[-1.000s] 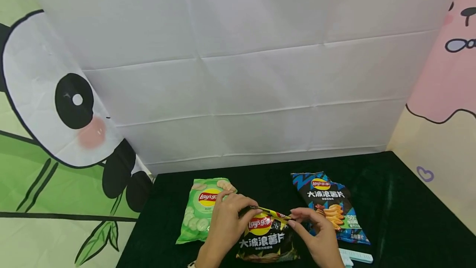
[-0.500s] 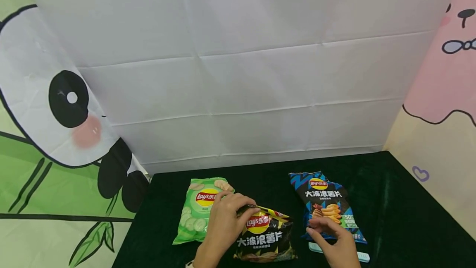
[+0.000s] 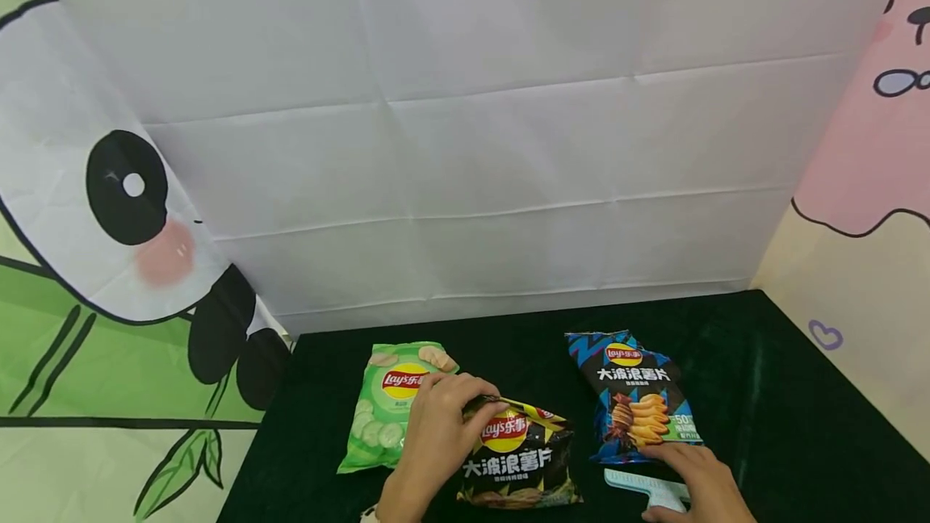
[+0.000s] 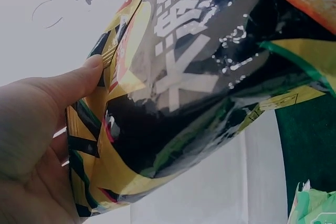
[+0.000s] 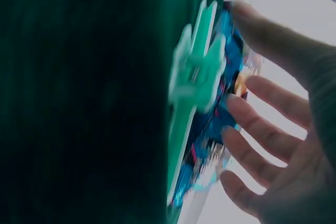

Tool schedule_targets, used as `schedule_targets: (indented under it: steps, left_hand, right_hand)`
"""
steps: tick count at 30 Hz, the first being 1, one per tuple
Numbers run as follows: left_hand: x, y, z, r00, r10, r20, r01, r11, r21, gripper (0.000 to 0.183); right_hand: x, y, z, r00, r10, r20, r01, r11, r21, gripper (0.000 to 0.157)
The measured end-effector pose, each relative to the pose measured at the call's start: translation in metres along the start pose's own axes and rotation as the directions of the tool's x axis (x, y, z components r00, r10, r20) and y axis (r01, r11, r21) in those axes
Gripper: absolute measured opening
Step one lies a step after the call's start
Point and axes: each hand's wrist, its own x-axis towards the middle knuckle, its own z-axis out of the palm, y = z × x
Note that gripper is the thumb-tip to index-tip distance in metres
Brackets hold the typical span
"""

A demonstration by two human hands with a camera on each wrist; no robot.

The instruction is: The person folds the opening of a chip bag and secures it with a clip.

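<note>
My left hand (image 3: 445, 430) pinches the folded top of a black Lay's chip bag (image 3: 517, 466) between thumb and fingers. In the left wrist view the thumb presses on the yellow-and-black folded edge of that bag (image 4: 163, 119). On the dark cloth to the right lies a pale teal bag clip (image 3: 647, 486) with a broad handle. My right hand (image 3: 701, 481) is right at the clip and hides its right end. The right wrist view, somewhat blurred, shows this hand's fingers (image 5: 260, 121) spread and relaxed beside the clip (image 5: 197, 87), with a gap between them.
A green Lay's bag (image 3: 381, 410) lies at the left, partly behind the left hand. Behind the clip lies a blue and black Lay's bag (image 3: 634, 394). A dark green cloth (image 3: 508, 361) covers the table, which ends at a white backdrop (image 3: 465, 248).
My right hand has let go of the black bag's folded top and moved right and down to the clip. My left hand keeps its pinch on the fold, which stays folded.
</note>
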Motion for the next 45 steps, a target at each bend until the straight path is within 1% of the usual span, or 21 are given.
schedule_targets:
  steps: [1,4,6,8,11,13,14,16,18,20,22,24,25,27,29,31,33,37,40,43,45]
  left_hand:
    - [0.001,0.0,-0.001,1.0,0.001,-0.002,-0.001,1.0,0.003,0.01]
    - [0.002,0.001,-0.002,1.0,0.009,0.002,-0.009,1.0,0.016,0.011]
    - [0.002,0.002,-0.002,1.0,0.017,0.004,-0.017,1.0,0.023,0.011]
    - [0.002,0.002,-0.002,1.0,0.015,0.008,-0.015,1.0,0.026,0.011]
    - [0.001,0.002,-0.001,1.0,0.008,0.006,-0.008,1.0,0.023,0.011]
    - [0.0,0.002,-0.001,1.0,0.005,-0.004,-0.005,1.0,0.02,0.011]
    - [0.0,0.002,-0.001,1.0,0.005,-0.008,-0.004,1.0,0.018,0.011]
    - [-0.001,0.002,0.0,1.0,0.004,-0.014,-0.004,1.0,0.012,0.011]
    - [-0.001,0.002,0.0,1.0,0.003,-0.015,-0.003,1.0,0.008,0.01]
    - [-0.002,0.001,0.001,1.0,0.0,-0.015,0.0,1.0,0.01,0.01]
    - [-0.002,0.001,0.001,1.0,-0.004,-0.014,0.004,1.0,0.014,0.011]
    - [-0.002,0.001,0.001,1.0,-0.004,-0.013,0.005,1.0,0.02,0.011]
    - [-0.002,0.001,0.001,1.0,-0.005,-0.012,0.005,1.0,0.023,0.011]
    - [-0.001,0.001,0.0,1.0,-0.005,-0.006,0.005,1.0,0.024,0.012]
    - [-0.001,0.001,0.0,1.0,-0.005,0.0,0.005,1.0,0.023,0.012]
    - [0.0,0.001,-0.001,1.0,-0.007,0.002,0.007,1.0,0.026,0.012]
    - [0.0,0.001,-0.001,1.0,-0.012,0.003,0.012,1.0,0.029,0.013]
    - [0.001,0.001,-0.001,1.0,-0.015,0.007,0.015,0.999,0.032,0.012]
    - [0.001,0.001,-0.001,1.0,-0.016,0.009,0.016,1.0,0.025,0.013]
    - [0.001,0.002,-0.001,1.0,-0.013,0.012,0.013,1.0,0.02,0.012]
    - [0.0,0.002,0.0,1.0,-0.016,0.017,0.015,1.0,0.014,0.013]
  right_hand:
    - [0.001,0.008,0.001,0.999,-0.03,0.02,0.031,0.999,-0.027,0.064]
    - [0.003,0.025,0.004,0.994,-0.066,0.089,0.071,0.996,-0.053,0.061]
    - [0.005,0.033,0.007,0.989,-0.066,0.135,0.072,0.997,-0.037,0.058]
    - [0.007,0.037,0.007,0.978,-0.047,0.203,0.04,0.999,0.037,0.057]
    - [0.009,0.036,0.006,0.962,0.001,0.272,-0.034,0.992,0.119,0.058]
    - [0.011,0.032,0.004,0.953,0.031,0.301,-0.084,0.983,0.165,0.056]
    - [0.011,0.03,0.002,0.951,0.048,0.305,-0.102,0.981,0.165,0.054]
    - [0.012,0.024,-0.001,0.954,0.05,0.296,-0.104,0.98,0.169,0.046]
    - [0.01,0.018,-0.003,0.959,0.055,0.278,-0.097,0.985,0.142,0.037]
    - [0.008,0.013,-0.004,0.968,0.082,0.237,-0.113,0.987,0.116,0.035]
    - [0.008,0.007,-0.003,0.97,0.142,0.199,-0.166,0.98,0.113,0.033]
    - [0.008,0.002,-0.003,0.965,0.208,0.162,-0.229,0.965,0.125,0.028]
    - [0.007,0.001,-0.003,0.964,0.222,0.148,-0.241,0.962,0.128,0.024]
    - [0.007,0.001,-0.004,0.97,0.196,0.143,-0.213,0.97,0.117,0.017]
    - [0.006,0.004,-0.006,0.983,0.113,0.143,-0.128,0.987,0.099,0.013]
    - [0.005,0.007,-0.007,0.989,0.029,0.143,-0.044,0.994,0.103,0.011]
    - [0.005,0.009,-0.007,0.99,-0.003,0.142,-0.014,0.992,0.122,0.01]
    - [0.006,0.006,-0.005,0.991,0.042,0.13,-0.06,0.989,0.136,0.017]
    - [0.006,0.006,-0.004,0.99,0.064,0.125,-0.077,0.992,0.097,0.023]
    - [0.007,0.006,-0.006,0.987,0.084,0.136,-0.095,0.992,0.083,0.024]
    - [0.007,0.006,-0.007,0.983,0.111,0.149,-0.127,0.987,0.097,0.025]
